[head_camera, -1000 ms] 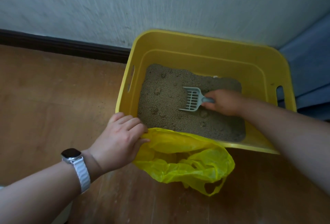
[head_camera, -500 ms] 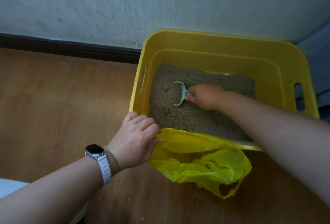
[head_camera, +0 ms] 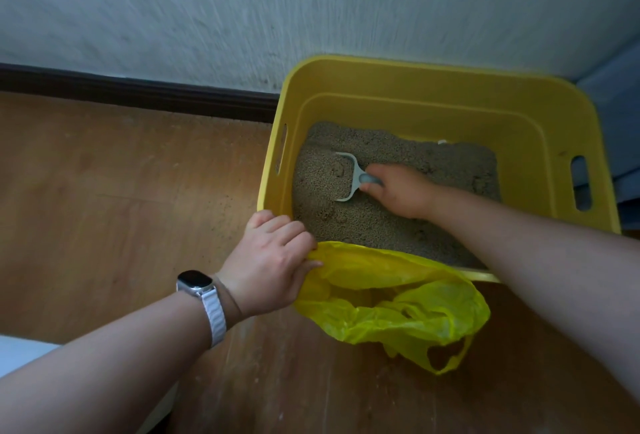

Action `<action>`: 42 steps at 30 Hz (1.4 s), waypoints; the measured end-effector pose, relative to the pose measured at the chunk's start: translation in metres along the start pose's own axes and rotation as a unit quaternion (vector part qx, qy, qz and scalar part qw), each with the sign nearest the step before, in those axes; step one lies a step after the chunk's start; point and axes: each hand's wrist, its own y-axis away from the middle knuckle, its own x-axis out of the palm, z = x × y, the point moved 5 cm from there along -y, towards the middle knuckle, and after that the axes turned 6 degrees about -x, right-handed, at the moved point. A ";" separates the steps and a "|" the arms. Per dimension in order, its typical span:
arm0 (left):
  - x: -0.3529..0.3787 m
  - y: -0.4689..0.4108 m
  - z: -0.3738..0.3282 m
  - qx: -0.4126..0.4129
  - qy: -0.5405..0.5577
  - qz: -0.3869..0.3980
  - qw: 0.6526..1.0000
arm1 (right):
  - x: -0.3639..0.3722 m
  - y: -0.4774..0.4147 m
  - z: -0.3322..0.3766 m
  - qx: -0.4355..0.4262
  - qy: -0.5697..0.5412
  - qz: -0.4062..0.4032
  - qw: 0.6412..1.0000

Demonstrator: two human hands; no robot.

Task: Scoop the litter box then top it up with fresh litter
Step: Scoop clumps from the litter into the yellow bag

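A yellow litter box (head_camera: 450,101) stands against the wall, holding grey-brown litter (head_camera: 381,222) with a few clumps. My right hand (head_camera: 401,194) grips the handle of a pale grey scoop (head_camera: 351,175), whose head is dug on edge into the litter at the left side. My left hand (head_camera: 273,260) pinches the rim of a yellow plastic bag (head_camera: 398,312), holding it against the box's near left corner. The bag hangs open in front of the box on the floor.
The white wall (head_camera: 311,11) and a dark skirting board (head_camera: 138,94) run behind the box. Brown wooden floor (head_camera: 104,208) lies to the left and in front. A bluish surface (head_camera: 620,104) borders the box on the right. Something white (head_camera: 20,354) shows at the lower left.
The scoop went from lying flat above the litter to standing on edge, dug in further left. The view shifted, so the box sits more to the right. My left hand keeps its hold on the bag.
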 end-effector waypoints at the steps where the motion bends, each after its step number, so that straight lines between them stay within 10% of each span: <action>1: 0.000 0.000 0.000 0.002 -0.002 0.001 1.000 | -0.002 0.003 0.002 -0.006 0.001 -0.005 1.000; 42: -0.010 -0.007 -0.011 -0.081 -0.041 0.106 0.990 | -0.118 0.175 -0.002 0.064 0.001 -0.120 0.991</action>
